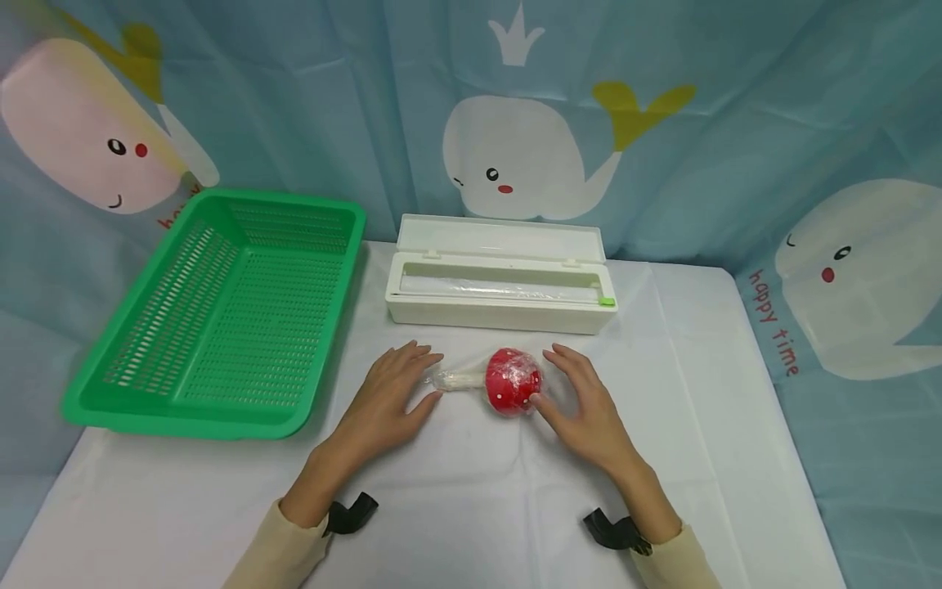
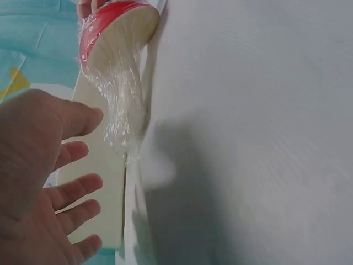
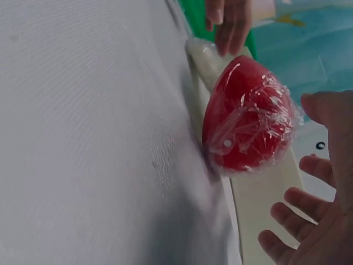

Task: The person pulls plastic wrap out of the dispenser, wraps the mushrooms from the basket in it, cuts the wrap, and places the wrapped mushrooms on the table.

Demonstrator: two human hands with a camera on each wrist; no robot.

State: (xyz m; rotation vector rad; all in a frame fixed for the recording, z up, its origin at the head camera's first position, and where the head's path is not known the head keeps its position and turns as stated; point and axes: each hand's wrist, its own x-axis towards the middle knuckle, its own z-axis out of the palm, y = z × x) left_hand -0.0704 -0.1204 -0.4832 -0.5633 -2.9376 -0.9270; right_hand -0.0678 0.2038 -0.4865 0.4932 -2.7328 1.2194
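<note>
A toy mushroom [image 1: 513,381] with a red, white-dotted cap and pale stem lies on its side on the white cloth. Clear plastic film [image 2: 122,105] is wrapped around it and bunches up toward the stem's end. My left hand [image 1: 390,401] is beside the stem end, its fingers spread and relaxed with nothing between them. On the cap's side is my right hand [image 1: 589,417], fingers loosely spread. Its thumb tip is right at the edge of the wrapped red cap [image 3: 251,118].
Behind the mushroom stands a white cling film box [image 1: 500,315], lid raised, with a film roll [image 1: 500,288] inside and a green slider [image 1: 607,302] at its right end. A green plastic basket [image 1: 312,409] sits at left. A blue whale-print curtain [image 1: 353,123] hangs behind the table.
</note>
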